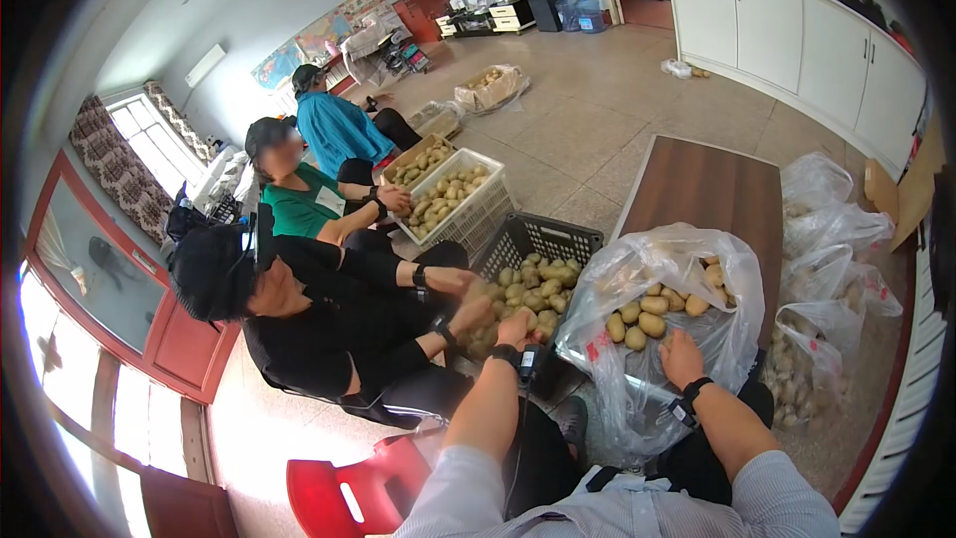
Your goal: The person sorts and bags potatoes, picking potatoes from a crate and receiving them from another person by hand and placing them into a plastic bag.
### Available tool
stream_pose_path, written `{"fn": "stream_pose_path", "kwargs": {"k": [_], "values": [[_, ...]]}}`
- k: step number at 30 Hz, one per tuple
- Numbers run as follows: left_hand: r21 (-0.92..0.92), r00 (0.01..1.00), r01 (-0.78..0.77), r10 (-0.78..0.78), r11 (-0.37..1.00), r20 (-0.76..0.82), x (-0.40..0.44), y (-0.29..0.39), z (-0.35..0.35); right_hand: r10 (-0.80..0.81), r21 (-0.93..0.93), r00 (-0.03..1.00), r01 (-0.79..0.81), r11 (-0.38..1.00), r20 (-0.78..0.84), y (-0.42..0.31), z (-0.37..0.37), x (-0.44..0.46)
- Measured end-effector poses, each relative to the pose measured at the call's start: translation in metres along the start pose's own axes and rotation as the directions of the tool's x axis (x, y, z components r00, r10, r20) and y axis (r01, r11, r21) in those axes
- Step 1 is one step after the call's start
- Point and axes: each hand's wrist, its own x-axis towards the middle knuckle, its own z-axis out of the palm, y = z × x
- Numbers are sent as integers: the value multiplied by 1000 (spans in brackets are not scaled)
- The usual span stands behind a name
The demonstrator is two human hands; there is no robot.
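Tiled floor [588, 134], left hand [517, 328] at potatoes [541, 285] (right hand [682, 359] at crinkled bag [735, 341]).

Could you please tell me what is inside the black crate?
The black crate holds piled potatoes, with the left hand and a co-worker's hands at them. Whatever lies beneath the top layer, and the crate's bottom, is covered.
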Motion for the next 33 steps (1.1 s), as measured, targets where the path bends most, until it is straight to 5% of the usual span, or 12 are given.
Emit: {"fn": "stream_pose_path", "kwargs": {"k": [33], "values": [[-104, 996, 26, -35, 994, -87, 14, -8, -7, 11, 49, 998, -13, 999, 58, -2, -6, -4]]}}
